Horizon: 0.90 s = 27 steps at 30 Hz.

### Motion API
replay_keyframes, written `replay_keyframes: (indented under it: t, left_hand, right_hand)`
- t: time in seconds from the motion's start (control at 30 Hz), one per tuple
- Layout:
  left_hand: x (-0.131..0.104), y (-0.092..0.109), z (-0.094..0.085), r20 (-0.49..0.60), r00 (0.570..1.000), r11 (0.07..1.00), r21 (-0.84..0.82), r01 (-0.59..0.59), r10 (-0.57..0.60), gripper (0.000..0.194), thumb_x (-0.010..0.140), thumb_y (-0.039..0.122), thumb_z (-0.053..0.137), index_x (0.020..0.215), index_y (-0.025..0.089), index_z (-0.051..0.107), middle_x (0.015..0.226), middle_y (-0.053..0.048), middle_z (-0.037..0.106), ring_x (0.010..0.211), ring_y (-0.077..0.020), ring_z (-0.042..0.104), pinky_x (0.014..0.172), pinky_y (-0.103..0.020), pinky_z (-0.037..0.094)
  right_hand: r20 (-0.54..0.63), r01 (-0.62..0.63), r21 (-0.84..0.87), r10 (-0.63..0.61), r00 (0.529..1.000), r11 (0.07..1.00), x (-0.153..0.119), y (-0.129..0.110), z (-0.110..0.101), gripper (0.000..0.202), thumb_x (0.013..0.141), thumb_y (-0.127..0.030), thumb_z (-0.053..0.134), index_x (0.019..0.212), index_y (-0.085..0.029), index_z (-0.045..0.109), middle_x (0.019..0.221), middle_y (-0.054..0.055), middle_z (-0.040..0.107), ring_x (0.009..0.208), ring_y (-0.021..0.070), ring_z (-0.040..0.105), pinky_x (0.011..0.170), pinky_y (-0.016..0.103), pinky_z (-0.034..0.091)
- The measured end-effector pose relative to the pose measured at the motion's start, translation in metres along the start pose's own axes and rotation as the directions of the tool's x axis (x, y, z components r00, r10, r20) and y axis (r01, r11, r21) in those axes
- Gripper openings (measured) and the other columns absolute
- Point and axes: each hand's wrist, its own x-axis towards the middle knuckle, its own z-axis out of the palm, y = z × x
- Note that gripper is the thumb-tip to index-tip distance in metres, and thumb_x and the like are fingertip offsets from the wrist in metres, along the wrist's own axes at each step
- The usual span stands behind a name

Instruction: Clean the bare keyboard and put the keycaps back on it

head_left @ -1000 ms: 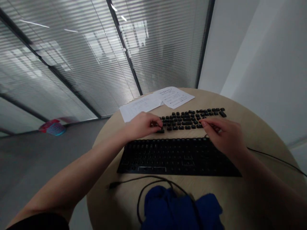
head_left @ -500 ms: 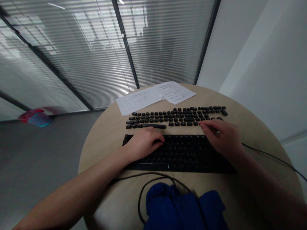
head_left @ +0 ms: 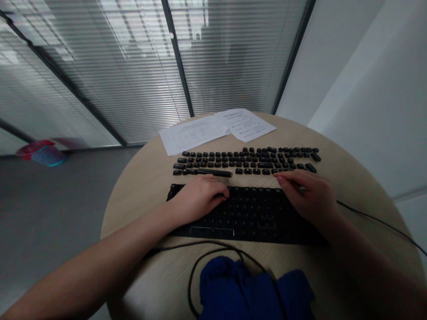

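Observation:
My left hand lies over the upper left part of a black keyboard with its keycaps off across the main area. Its fingers are curled in, thumb close to the forefinger, and whatever they grip is hidden. My right hand hovers at the keyboard's upper right, thumb and forefinger pinched at the front row of loose black keycaps. Anything in that pinch is too small to make out. A long black space bar lies just beyond my left hand. Keycaps remain along the keyboard's top row.
Printed sheets lie at the far side of the round wooden table. A black cable loops over blue cloth near me. Another cable runs off right. A red and blue basket stands on the floor.
My right hand's pinched fingertips have shifted slightly left and toward me. My left hand keeps its place on the keyboard. The view has tilted a little downward.

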Motion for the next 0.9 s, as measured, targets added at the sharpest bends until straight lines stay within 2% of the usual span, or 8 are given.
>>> replay_keyframes:
  t: [0.17, 0.33, 0.43, 0.63, 0.9]
  left_hand:
    - [0.0, 0.0026, -0.0007, 0.009, 1.0, 0.999, 0.033, 0.017, -0.017, 0.013, 0.094, 0.017, 0.065, 0.096, 0.026, 0.074, 0.088, -0.001, 0.075, 0.085, -0.0197, 0.069, 0.08, -0.033, 0.054]
    - [-0.0005, 0.0041, -0.0006, -0.016, 0.999, 0.996, 0.081, 0.032, -0.031, 0.015, 0.093, 0.017, 0.067, 0.105, 0.024, 0.071, 0.09, -0.003, 0.073, 0.086, -0.0211, 0.069, 0.078, -0.033, 0.055]
    - [0.0002, 0.0038, -0.0009, -0.01, 0.999, 0.994, 0.105, 0.035, -0.034, 0.012, 0.092, 0.017, 0.068, 0.102, 0.022, 0.07, 0.087, -0.003, 0.071, 0.084, -0.0211, 0.069, 0.076, -0.033, 0.054]
    - [-0.0007, 0.0041, -0.0016, -0.024, 0.999, 0.992, 0.126, -0.024, 0.028, 0.008, 0.093, 0.016, 0.069, 0.099, 0.019, 0.071, 0.084, -0.003, 0.073, 0.083, -0.0224, 0.066, 0.078, -0.036, 0.052]
    - [-0.0019, 0.0047, 0.0016, -0.089, 0.992, 0.993, 0.08, -0.085, 0.092, 0.008, 0.091, 0.019, 0.074, 0.099, 0.018, 0.073, 0.093, -0.003, 0.077, 0.088, -0.0224, 0.066, 0.085, -0.037, 0.051]
  right_hand:
    - [-0.009, 0.001, -0.005, -0.001, 1.0, 1.0, 0.0009, -0.0006, -0.0031, 0.021, 0.099, -0.03, 0.059, 0.092, -0.023, 0.078, 0.085, 0.005, 0.08, 0.072, 0.0201, 0.075, 0.066, 0.031, 0.057]
    - [-0.005, 0.008, 0.004, -0.008, 1.0, 1.0, 0.0002, -0.0004, -0.004, 0.021, 0.098, -0.03, 0.06, 0.094, -0.022, 0.078, 0.086, 0.005, 0.081, 0.073, 0.0203, 0.075, 0.064, 0.031, 0.057]
    - [-0.007, 0.014, 0.007, -0.014, 1.0, 1.0, 0.0004, -0.0009, -0.0045, 0.02, 0.098, -0.029, 0.06, 0.093, -0.022, 0.078, 0.086, 0.006, 0.081, 0.075, 0.0205, 0.076, 0.065, 0.031, 0.057]
    - [-0.029, 0.033, 0.028, -0.032, 0.999, 0.999, 0.0004, 0.0005, -0.0036, 0.017, 0.097, -0.028, 0.062, 0.094, -0.023, 0.078, 0.087, 0.005, 0.08, 0.073, 0.02, 0.076, 0.065, 0.03, 0.057]
    - [-0.029, 0.059, 0.029, -0.058, 0.998, 0.998, 0.0018, -0.0019, -0.0043, 0.015, 0.097, -0.025, 0.063, 0.093, -0.021, 0.077, 0.084, 0.004, 0.08, 0.071, 0.0187, 0.075, 0.064, 0.029, 0.057]
